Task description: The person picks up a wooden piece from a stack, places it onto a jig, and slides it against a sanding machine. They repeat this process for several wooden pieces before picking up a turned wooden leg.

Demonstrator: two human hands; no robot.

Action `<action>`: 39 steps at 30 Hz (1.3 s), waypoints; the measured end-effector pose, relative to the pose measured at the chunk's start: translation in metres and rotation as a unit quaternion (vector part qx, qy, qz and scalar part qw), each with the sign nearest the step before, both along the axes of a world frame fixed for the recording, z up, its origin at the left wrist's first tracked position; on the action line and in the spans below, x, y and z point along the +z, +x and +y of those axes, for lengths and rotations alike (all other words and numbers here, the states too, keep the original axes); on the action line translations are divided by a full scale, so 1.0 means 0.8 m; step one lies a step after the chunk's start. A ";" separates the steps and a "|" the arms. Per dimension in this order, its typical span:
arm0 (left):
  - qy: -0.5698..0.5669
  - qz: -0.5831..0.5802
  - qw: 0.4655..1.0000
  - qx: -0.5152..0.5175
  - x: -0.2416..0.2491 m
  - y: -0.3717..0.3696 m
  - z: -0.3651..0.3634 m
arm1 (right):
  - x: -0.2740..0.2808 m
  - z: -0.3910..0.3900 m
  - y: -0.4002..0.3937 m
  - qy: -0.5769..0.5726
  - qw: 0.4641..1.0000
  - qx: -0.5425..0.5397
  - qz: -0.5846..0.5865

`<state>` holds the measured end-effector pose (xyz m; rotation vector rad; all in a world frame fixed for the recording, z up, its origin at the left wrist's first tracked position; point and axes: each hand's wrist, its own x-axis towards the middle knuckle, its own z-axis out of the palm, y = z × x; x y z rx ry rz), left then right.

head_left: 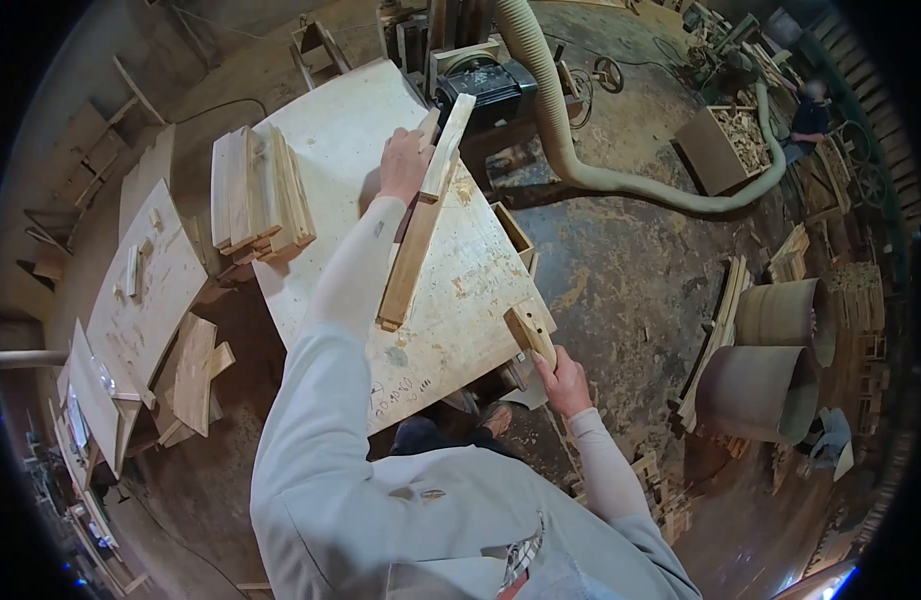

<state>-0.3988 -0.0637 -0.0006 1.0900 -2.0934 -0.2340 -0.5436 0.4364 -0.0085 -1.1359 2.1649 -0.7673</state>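
My left hand (406, 163) lies at the far part of the pale tabletop (341, 130), against the upper end of a long wooden strip (413, 262). Its fingers are partly hidden by the wood. A lighter wooden piece (449, 150) rests over the strip's upper end, beside the hand. At the table's near right corner, my right hand (564, 383) is closed round the lower end of a short wooden piece (529, 330) with dark holes in it. To the left, a stack of wooden boards (261, 190) sits on the table edge.
A black motor (488, 85) stands beyond the table, with a ribbed hose (621, 180) curving right. Two large drums (756, 395) stand at the right. Leaning panels (146, 280) are at the left. A person (811, 115) is at the far right, near a box of wood scraps (716, 150).
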 end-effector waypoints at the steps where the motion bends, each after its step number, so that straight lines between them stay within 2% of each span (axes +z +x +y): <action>1: 0.029 0.035 0.998 0.040 -0.003 -0.002 0.001 | 0.004 -0.001 -0.002 0.000 1.000 -0.006 -0.005; 2: 0.060 0.068 0.993 0.080 -0.008 -0.003 0.003 | 0.009 -0.002 -0.004 0.012 1.000 0.002 -0.002; 3: 0.060 0.062 0.993 0.075 -0.017 -0.001 0.002 | 0.011 0.000 -0.001 0.021 1.000 0.010 0.003; 5: 0.203 0.022 0.975 0.083 -0.027 0.003 -0.009 | 0.023 -0.001 0.002 0.026 1.000 0.009 0.001; 11: 0.245 0.069 0.963 0.089 -0.017 -0.010 -0.014 | 0.024 -0.002 -0.002 0.046 0.999 0.011 0.000; 14: 0.270 0.070 0.954 0.107 -0.031 -0.022 -0.045 | 0.021 0.000 -0.002 0.040 0.999 0.011 -0.004; 18: 0.256 0.075 0.957 0.115 -0.041 -0.041 -0.067 | 0.018 -0.004 -0.002 0.039 0.999 0.011 -0.016; 27: 0.308 0.148 0.933 0.117 -0.038 -0.046 -0.072 | 0.005 -0.004 -0.003 0.028 0.999 0.018 -0.019; 31: 0.283 0.148 0.940 0.123 -0.036 -0.051 -0.072 | -0.015 -0.002 -0.001 0.008 1.000 0.026 0.014; 39: 0.210 0.138 0.959 0.135 -0.029 -0.056 -0.065 | -0.048 -0.002 -0.002 -0.034 0.999 0.022 -0.010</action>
